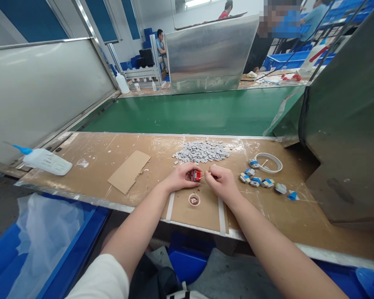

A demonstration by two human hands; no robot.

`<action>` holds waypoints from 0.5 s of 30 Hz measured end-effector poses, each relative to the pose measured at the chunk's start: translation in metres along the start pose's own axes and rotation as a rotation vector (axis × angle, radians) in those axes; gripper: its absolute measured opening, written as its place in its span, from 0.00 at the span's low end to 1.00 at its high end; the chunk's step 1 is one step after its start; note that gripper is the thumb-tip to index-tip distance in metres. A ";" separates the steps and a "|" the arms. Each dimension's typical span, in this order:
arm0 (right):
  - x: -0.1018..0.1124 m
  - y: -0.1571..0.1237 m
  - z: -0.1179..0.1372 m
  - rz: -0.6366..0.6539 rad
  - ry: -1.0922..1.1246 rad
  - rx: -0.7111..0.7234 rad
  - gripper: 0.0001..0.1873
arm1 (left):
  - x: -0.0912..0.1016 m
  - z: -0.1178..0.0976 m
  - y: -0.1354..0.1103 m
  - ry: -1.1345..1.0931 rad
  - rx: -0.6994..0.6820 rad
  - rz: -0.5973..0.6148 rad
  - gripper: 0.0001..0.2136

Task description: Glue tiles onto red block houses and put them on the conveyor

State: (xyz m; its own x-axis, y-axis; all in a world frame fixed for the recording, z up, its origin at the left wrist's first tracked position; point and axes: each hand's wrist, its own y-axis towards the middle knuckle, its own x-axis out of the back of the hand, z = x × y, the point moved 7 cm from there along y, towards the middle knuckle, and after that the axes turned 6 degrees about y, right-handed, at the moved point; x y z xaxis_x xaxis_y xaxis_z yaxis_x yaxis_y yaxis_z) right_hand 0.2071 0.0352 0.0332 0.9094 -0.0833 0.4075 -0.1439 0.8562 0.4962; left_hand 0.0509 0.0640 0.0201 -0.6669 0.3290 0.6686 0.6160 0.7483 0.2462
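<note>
Fingers of your left hand [179, 176] are pinching a red part [195, 175]; your right hand [222, 182] is pinching a stick [202, 177] against it, above a cup [194, 200].

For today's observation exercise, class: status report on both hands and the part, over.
Copy: left hand shut on small red part. The right hand pinches thin stick, tip at the part. Nothing between them; small cup sits just below.

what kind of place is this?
Likely a factory assembly line: a green conveyor belt runs behind the workbench, a heap of small grey parts lies on the bench, and the left hand holds a small red part.
</note>
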 end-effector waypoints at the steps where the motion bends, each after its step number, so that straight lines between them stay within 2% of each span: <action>1: -0.001 0.000 0.001 0.011 0.009 0.005 0.23 | 0.000 0.000 0.000 0.001 -0.001 0.001 0.17; 9: -0.004 0.001 0.008 0.069 0.035 0.032 0.23 | -0.001 0.002 0.000 0.001 -0.029 -0.009 0.18; 15: -0.003 0.001 0.008 0.041 0.059 0.027 0.24 | -0.002 0.004 0.000 0.005 -0.012 -0.002 0.18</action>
State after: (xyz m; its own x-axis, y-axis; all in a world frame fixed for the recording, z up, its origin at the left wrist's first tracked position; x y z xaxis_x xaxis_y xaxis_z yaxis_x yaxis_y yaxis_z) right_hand 0.2017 0.0321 0.0384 0.9240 -0.0179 0.3820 -0.1907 0.8443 0.5008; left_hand 0.0505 0.0658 0.0165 -0.6658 0.3250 0.6716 0.6201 0.7416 0.2559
